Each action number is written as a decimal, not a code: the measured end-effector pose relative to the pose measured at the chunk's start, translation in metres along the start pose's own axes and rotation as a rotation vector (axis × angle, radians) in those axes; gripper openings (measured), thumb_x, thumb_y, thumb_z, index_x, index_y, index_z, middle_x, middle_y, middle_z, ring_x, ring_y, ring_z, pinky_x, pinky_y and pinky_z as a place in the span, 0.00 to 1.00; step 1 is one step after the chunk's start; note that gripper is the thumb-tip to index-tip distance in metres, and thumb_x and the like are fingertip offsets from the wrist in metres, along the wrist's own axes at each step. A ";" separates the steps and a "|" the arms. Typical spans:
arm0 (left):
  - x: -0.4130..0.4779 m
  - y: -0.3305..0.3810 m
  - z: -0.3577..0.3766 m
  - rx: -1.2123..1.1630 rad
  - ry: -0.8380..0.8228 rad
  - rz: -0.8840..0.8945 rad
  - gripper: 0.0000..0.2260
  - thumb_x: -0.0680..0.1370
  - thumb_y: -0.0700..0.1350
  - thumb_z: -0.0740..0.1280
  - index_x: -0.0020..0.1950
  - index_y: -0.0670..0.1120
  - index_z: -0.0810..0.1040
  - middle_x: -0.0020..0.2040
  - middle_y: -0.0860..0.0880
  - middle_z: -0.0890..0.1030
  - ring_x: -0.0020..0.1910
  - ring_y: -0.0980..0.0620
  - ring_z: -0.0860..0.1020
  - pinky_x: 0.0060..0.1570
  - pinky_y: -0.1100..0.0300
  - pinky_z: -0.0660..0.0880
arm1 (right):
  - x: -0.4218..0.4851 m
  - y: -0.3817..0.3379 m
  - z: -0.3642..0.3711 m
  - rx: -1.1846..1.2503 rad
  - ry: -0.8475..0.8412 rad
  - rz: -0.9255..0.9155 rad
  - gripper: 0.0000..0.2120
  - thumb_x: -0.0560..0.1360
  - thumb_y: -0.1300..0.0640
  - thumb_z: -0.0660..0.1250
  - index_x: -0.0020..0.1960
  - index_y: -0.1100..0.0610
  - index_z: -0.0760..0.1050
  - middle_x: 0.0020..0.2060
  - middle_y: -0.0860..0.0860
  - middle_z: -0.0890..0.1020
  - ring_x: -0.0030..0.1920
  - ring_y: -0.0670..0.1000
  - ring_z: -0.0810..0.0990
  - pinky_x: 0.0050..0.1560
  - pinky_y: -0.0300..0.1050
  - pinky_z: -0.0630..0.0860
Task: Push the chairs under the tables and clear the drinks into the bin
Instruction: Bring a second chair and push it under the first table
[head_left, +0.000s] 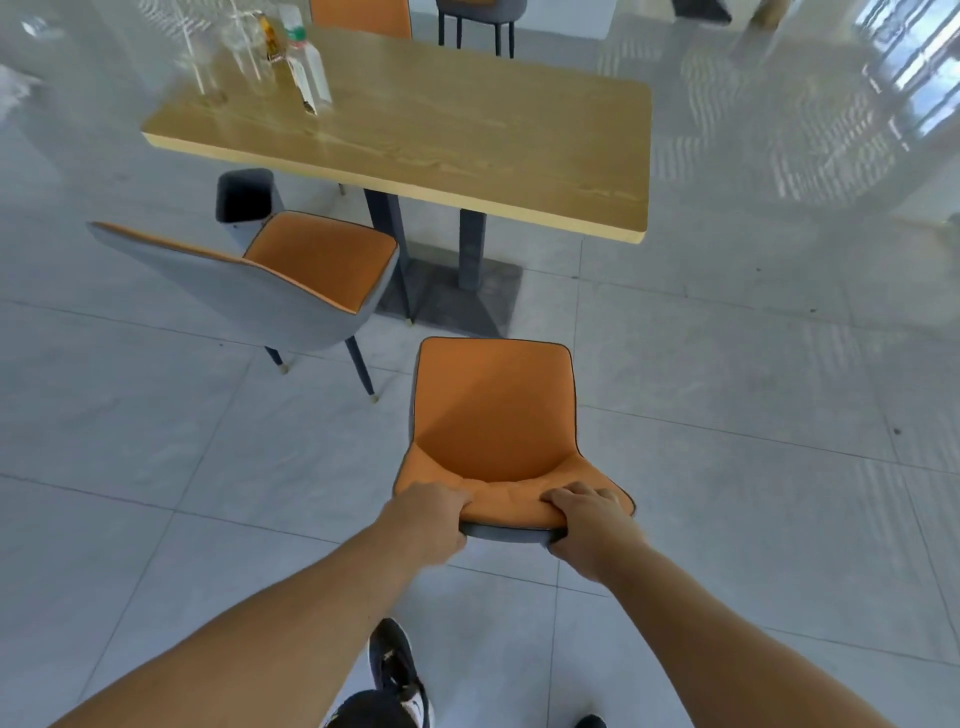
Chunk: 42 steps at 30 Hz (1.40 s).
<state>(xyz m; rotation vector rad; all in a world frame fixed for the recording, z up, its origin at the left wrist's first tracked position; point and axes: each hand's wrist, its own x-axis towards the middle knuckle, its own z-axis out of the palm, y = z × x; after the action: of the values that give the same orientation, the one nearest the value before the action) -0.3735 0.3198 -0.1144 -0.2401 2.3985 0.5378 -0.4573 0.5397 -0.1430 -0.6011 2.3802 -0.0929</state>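
Observation:
An orange chair with a grey shell (496, 415) stands on the floor in front of me, its seat facing the wooden table (467, 145). My left hand (428, 519) and my right hand (589, 525) both grip the top edge of its backrest. A second orange and grey chair (317, 260) stands to the left, turned at an angle, its seat front near the table's edge. On the table's far left corner stand a clear bottle with a green cap (306, 67), another bottle (270, 39) and clear glasses (244, 47).
A dark bin (244, 195) stands on the floor left of the table, behind the angled chair. The table's dark legs rest on a flat base plate (457, 296). Two more chairs (363, 15) stand at the far side. The floor is pale glossy tile.

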 end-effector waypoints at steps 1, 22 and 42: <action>0.005 -0.016 -0.008 0.001 0.001 -0.004 0.22 0.80 0.49 0.67 0.74 0.58 0.70 0.65 0.48 0.78 0.59 0.45 0.77 0.60 0.51 0.76 | 0.009 -0.014 -0.004 0.003 0.002 0.000 0.28 0.76 0.43 0.67 0.75 0.40 0.67 0.68 0.45 0.72 0.68 0.56 0.68 0.59 0.53 0.76; 0.177 -0.137 -0.178 -0.020 0.170 -0.023 0.27 0.75 0.44 0.71 0.73 0.60 0.72 0.70 0.52 0.75 0.66 0.45 0.72 0.65 0.49 0.74 | 0.217 -0.096 -0.130 0.008 0.089 -0.036 0.22 0.77 0.41 0.68 0.67 0.48 0.72 0.59 0.49 0.77 0.59 0.56 0.74 0.49 0.53 0.80; 0.200 -0.217 -0.254 0.305 0.212 0.022 0.16 0.74 0.48 0.69 0.61 0.55 0.75 0.56 0.51 0.78 0.55 0.48 0.76 0.53 0.51 0.75 | 0.247 -0.177 -0.156 -0.260 0.116 0.141 0.21 0.78 0.46 0.65 0.69 0.48 0.69 0.64 0.52 0.75 0.68 0.62 0.67 0.71 0.76 0.54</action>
<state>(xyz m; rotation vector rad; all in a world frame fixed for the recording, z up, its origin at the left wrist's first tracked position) -0.6047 0.0073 -0.1342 -0.1424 2.6504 0.1551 -0.6505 0.2583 -0.1314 -0.5577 2.5606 0.2540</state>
